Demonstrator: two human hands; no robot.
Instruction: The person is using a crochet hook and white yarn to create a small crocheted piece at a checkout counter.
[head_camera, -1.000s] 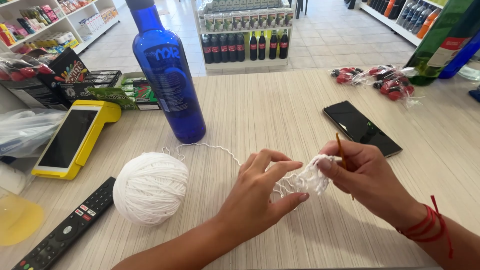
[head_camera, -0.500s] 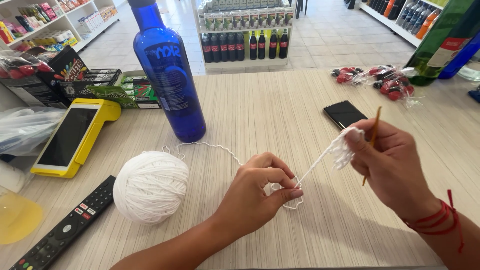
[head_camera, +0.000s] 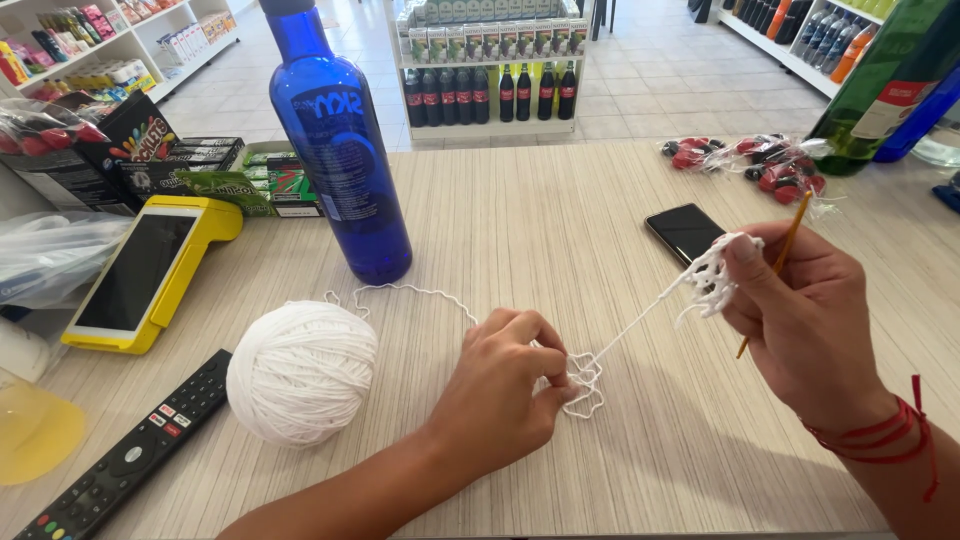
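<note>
While the white yarn (head_camera: 630, 325) runs taut between both hands, the left hand (head_camera: 500, 385) pinches its loose loops just above the counter (head_camera: 520, 210), and the right hand (head_camera: 805, 320) pinches a small crocheted piece (head_camera: 712, 272) together with the hook (head_camera: 775, 268). Judging by that tiny piece and the full ball (head_camera: 300, 372), little is made and most remains. Bottle (head_camera: 340, 140), phone (head_camera: 685, 232) and remote (head_camera: 125, 455) lie around.

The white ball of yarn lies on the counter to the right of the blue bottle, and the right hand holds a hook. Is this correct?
Not quite. The head view shows the ball of yarn to the left of the blue bottle and nearer the person. It does lie on the counter, and the right hand holds the hook.
</note>
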